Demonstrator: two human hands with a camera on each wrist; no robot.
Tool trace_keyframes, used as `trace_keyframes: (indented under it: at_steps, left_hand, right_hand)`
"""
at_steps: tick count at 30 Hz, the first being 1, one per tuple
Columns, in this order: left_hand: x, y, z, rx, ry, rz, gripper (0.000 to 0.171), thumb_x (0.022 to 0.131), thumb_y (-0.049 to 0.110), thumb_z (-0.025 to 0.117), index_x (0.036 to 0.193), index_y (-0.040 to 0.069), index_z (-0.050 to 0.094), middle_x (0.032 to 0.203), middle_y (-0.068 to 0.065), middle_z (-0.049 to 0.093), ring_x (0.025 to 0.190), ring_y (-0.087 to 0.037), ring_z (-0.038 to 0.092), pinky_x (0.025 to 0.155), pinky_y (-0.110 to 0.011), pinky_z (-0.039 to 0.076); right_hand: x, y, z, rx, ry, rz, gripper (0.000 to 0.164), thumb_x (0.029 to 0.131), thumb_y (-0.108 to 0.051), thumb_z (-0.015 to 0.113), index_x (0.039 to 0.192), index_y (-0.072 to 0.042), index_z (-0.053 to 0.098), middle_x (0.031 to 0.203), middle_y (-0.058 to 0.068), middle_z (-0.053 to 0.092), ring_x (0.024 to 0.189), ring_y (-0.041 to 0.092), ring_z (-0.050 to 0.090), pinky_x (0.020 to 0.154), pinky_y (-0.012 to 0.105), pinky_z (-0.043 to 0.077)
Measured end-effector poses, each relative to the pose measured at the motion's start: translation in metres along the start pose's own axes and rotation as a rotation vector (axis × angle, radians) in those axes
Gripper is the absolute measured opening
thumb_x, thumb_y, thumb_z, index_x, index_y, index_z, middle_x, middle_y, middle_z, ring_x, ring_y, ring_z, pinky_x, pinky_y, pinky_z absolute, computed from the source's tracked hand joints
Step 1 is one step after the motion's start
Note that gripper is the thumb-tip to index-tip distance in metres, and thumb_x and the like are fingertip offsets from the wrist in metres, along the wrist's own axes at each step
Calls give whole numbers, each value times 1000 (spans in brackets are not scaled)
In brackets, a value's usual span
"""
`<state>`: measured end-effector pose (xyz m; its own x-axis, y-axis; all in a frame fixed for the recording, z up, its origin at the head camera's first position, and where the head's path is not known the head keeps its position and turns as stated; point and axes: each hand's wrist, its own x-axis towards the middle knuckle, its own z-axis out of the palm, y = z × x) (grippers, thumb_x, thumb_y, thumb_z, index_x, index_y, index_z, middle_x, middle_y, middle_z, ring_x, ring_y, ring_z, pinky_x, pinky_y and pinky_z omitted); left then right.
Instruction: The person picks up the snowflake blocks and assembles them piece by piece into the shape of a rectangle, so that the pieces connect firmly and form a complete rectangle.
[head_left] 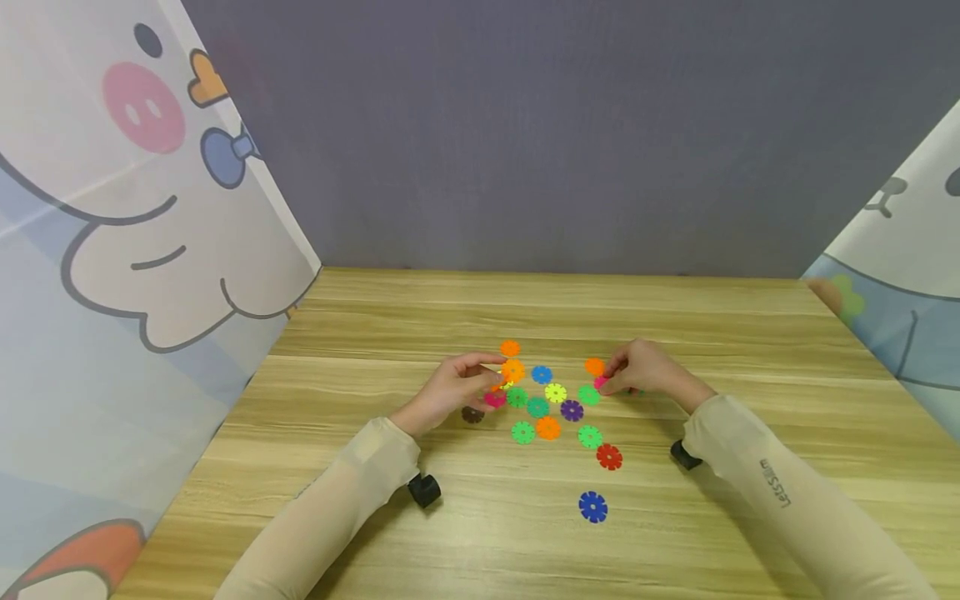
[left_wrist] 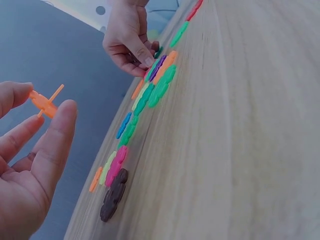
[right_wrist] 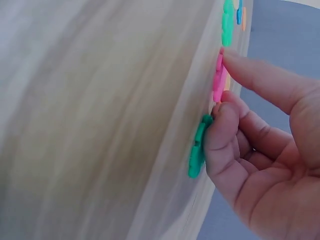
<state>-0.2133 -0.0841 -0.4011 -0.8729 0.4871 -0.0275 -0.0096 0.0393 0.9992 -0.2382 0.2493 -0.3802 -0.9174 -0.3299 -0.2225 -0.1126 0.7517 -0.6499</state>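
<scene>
Cream fabric sleeves (head_left: 337, 500) are spread around notched plastic discs (head_left: 537, 407)

By the left hand (head_left: 453, 390), two crossed orange plastic discs (left_wrist: 45, 105) are pinched above the wood-grain table (head_left: 495, 542), seemingly so their slots are left uncovered. By the right hand (head_left: 648, 367), a pink plastic disc (right_wrist: 219, 78) is pinched by its rim, presumably because it is laid flat.
</scene>
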Motion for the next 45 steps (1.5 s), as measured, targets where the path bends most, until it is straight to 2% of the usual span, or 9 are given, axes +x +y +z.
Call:
trace_keyframes:
  at_steps: [5, 12, 29, 37, 45]
  left_hand:
    - [1, 0, 0, -16, -4, 2, 40, 99, 7, 60, 138, -3, 54, 103, -11, 64, 99, -36, 63, 76, -42, 61]
    - [2, -1, 0, -34, -5, -7, 42, 99, 5, 58, 140, -3, 52, 103, -11, 62, 99, -35, 62, 77, -43, 61]
    - [1, -1, 2, -46, -18, -5, 42, 98, 3, 58, 140, -3, 52, 101, -9, 63, 100, -39, 61, 78, -44, 61]
    - [0, 0, 2, -40, -22, -5, 42, 98, 5, 59, 139, -3, 52, 100, -9, 63, 98, -35, 62, 77, -44, 61]
    - [0, 0, 2, -35, -24, -10, 42, 99, 5, 57, 140, -2, 52, 106, -13, 63, 102, -38, 62, 77, -43, 61]
  right_hand:
    - [0, 0, 0, 1, -39, -3, 21, 78, -14, 84, 87, -1, 71, 72, 2, 66, 56, 13, 56, 53, 30, 53]
    - [-1, -2, 2, -5, -79, -59, 21, 77, -11, 83, 87, 2, 70, 71, 3, 65, 55, 13, 54, 51, 29, 51]
    - [-3, -4, 6, -39, -81, -93, 22, 73, -6, 82, 87, 0, 66, 74, 4, 57, 60, 13, 49, 53, 28, 47]
    - [-3, 0, 5, 83, -71, -47, 22, 75, -2, 84, 87, 3, 67, 73, 8, 61, 60, 19, 61, 57, 34, 58]
    - [-6, 0, 5, 129, -24, -39, 13, 80, 4, 79, 87, 6, 69, 70, 8, 66, 60, 22, 66, 58, 35, 60]
